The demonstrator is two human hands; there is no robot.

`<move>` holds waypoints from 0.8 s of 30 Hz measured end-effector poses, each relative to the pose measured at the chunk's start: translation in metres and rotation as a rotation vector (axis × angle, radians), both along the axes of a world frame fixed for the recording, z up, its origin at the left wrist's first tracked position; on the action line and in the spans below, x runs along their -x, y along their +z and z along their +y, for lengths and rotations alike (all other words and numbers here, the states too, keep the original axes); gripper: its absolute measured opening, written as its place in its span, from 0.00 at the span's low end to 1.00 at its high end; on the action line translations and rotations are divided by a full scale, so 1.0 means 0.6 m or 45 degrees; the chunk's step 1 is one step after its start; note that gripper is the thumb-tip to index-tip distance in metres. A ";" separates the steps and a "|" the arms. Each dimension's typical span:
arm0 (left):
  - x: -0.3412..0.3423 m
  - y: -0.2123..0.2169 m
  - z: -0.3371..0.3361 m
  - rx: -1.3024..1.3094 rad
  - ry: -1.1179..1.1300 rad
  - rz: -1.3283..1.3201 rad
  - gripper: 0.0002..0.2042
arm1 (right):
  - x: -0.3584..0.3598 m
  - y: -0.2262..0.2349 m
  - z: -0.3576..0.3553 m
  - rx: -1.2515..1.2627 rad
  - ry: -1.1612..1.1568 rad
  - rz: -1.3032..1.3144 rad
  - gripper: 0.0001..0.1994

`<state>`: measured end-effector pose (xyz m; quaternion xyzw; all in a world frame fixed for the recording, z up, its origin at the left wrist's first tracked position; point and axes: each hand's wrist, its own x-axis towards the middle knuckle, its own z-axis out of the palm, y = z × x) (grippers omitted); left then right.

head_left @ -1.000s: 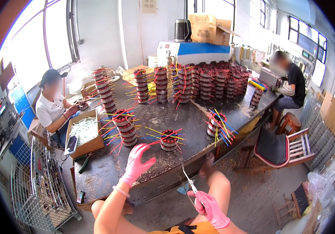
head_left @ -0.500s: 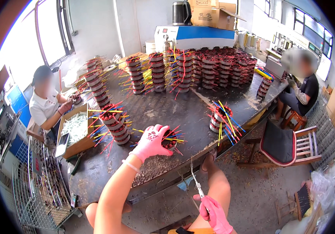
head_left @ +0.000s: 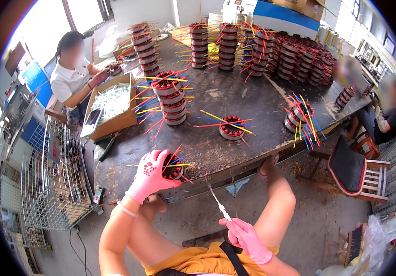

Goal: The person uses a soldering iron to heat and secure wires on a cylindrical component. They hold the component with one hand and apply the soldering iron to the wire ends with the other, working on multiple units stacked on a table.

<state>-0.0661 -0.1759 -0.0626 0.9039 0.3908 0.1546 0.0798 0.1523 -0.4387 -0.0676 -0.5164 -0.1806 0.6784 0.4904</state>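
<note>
My left hand (head_left: 149,175), in a pink glove, grips a stator (head_left: 174,171) at the table's front edge. Red, blue and yellow wires stick out of it; whether it rests on the tabletop I cannot tell. In my pink-gloved right hand (head_left: 249,240) is a slim tool with a pale handle and a long thin metal shaft (head_left: 215,197), pointing up and left toward the table edge. A lone wired stator (head_left: 231,132) lies on the table beyond my hands. Left of it stands a stack of stators (head_left: 172,103); a shorter stack (head_left: 295,118) stands to the right.
More stator stacks (head_left: 228,48) crowd the far side of the dark table (head_left: 216,96). A cardboard box of pale pieces (head_left: 115,124) and pliers (head_left: 107,148) lie left. One person sits at the left, others at the right. A chair (head_left: 352,168) stands right.
The view has tilted down and shifted left. My left hand has drawn back leftward to the front edge; the lone stator now shows near where it was. My right hand still holds the tool.
</note>
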 end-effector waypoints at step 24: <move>0.030 0.000 0.005 0.132 -0.115 -0.060 0.46 | 0.049 -0.034 0.010 0.021 0.081 -0.026 0.18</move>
